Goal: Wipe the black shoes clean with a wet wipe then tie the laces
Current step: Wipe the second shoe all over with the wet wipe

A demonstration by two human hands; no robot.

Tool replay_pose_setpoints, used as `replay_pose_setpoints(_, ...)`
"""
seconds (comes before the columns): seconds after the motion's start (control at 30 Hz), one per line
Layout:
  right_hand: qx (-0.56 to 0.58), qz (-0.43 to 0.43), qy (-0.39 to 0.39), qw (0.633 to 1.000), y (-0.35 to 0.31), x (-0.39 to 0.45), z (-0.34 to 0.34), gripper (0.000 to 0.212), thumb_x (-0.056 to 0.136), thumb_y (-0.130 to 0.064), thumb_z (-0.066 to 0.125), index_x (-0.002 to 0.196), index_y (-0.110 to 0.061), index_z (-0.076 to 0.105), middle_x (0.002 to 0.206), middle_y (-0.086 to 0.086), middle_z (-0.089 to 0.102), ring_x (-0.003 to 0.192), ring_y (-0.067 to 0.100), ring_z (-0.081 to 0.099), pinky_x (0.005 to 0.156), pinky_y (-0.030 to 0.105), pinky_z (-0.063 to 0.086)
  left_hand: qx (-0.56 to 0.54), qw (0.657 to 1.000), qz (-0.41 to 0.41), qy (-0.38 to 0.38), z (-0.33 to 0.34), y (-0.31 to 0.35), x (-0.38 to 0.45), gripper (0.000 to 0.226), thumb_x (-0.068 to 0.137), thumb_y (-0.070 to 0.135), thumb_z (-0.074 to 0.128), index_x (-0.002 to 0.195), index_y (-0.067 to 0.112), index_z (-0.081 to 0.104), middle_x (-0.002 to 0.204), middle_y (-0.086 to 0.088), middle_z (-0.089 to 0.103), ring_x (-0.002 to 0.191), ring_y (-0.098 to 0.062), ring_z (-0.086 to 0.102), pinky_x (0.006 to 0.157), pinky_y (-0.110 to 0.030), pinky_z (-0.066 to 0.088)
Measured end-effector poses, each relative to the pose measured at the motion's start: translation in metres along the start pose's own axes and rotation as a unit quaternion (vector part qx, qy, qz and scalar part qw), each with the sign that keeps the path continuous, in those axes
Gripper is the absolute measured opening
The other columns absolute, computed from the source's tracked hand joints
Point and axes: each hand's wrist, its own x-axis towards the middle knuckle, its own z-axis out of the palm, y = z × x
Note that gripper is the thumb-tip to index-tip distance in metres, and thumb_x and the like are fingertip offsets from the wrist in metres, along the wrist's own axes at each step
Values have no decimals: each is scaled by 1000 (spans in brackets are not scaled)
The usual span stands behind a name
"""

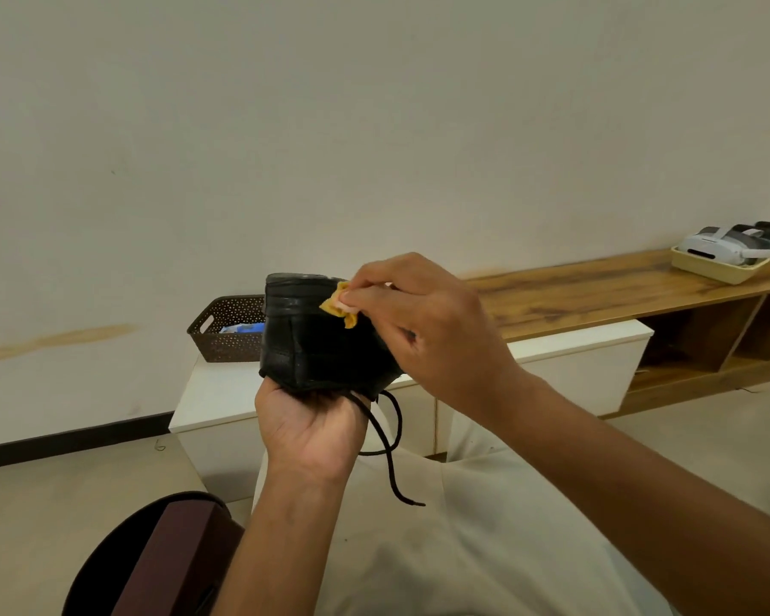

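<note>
A black shoe point(319, 340) is held up in front of me, its sole turned up and away. My left hand point(310, 426) grips it from below, with the fingers hidden inside or behind the shoe. My right hand point(423, 322) pinches a small yellow wipe point(341, 304) and presses it against the shoe's upper side near the sole edge. Untied black laces point(390, 442) dangle below the shoe over my lap.
A brown perforated basket point(223, 331) holding a blue pack stands on a low white cabinet point(214, 393) behind the shoe. To the right runs a wooden shelf point(596, 295) with a cream tray point(716, 264) carrying a headset. A dark round stool point(152, 557) is at lower left.
</note>
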Motion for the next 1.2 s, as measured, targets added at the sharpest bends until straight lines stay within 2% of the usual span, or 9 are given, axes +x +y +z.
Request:
replay_pose_setpoints(0.17, -23, -24, -32, 999, 7, -3, 1, 18, 94, 6, 68, 106, -1, 78, 108, 11, 71, 99, 25, 66, 87, 31, 54, 18, 1000, 8, 19, -2, 2, 0, 47, 97, 30, 52, 140, 10, 49, 124, -20, 57, 109, -37, 60, 83, -56, 52)
replay_pose_setpoints(0.33, -45, -21, -59, 997, 17, -18, -5, 16, 94, 4, 69, 105, -2, 78, 106, 10, 72, 96, 24, 66, 83, 29, 54, 65, 997, 21, 34, -8, 8, 4, 54, 93, 33, 54, 142, 11, 47, 138, -26, 49, 121, -46, 53, 87, -62, 47)
replay_pose_setpoints(0.43, -53, -20, -59, 997, 19, -25, -10, 15, 94, 5, 69, 104, -2, 78, 105, 10, 72, 94, 23, 66, 84, 26, 53, 73, 997, 12, 31, -6, 9, 3, 57, 89, 31, 58, 141, 10, 48, 140, -28, 47, 126, -49, 47, 93, -66, 44)
replay_pose_setpoints(0.6, -74, -13, -74, 994, 26, -35, -22, 15, 93, 5, 71, 105, 0, 77, 107, 11, 72, 97, 23, 66, 85, 29, 55, 78, 996, 9, 29, -5, 11, 5, 55, 89, 31, 59, 140, 14, 51, 142, -26, 47, 129, -50, 44, 103, -68, 35)
replay_pose_setpoints(0.67, -82, -2, -79, 994, 29, -42, -26, 16, 95, 3, 68, 106, 0, 78, 108, 11, 72, 98, 24, 66, 86, 31, 55, 95, 994, 35, 43, -3, 10, 4, 52, 84, 30, 61, 133, 13, 58, 135, -25, 55, 124, -50, 50, 99, -71, 33)
replay_pose_setpoints(0.77, -98, 7, -80, 992, 36, -51, -32, 17, 97, -3, 64, 106, -1, 78, 108, 10, 73, 98, 23, 66, 91, 22, 50, 104, 992, 60, 47, 3, 10, 2, 52, 78, 28, 64, 127, 12, 63, 128, -25, 60, 117, -50, 56, 94, -73, 34)
replay_pose_setpoints(0.87, -114, 22, -73, 991, 49, -56, -36, 16, 93, 1, 71, 106, -2, 79, 107, 11, 73, 97, 24, 66, 93, 20, 48, 91, 990, 89, 57, 7, 14, -1, 42, 89, 31, 56, 127, 13, 63, 126, -22, 62, 115, -47, 58, 94, -70, 37)
replay_pose_setpoints(1.07, -127, 34, -62, 989, 62, -56, -36, 20, 88, 5, 76, 107, -1, 78, 105, 13, 74, 95, 25, 68, 86, 28, 56, 77, 992, 97, 36, 12, 21, -2, 40, 96, 35, 51, 128, 15, 63, 127, -20, 63, 116, -46, 58, 95, -69, 37)
replay_pose_setpoints(1.2, -119, 69, -25, 990, 65, -59, -34, 19, 89, 6, 75, 107, -1, 79, 105, 13, 75, 95, 26, 70, 83, 34, 59, 82, 990, 104, 44, 9, 24, 0, 41, 94, 33, 52, 128, 13, 62, 126, -21, 63, 117, -46, 57, 96, -70, 35)
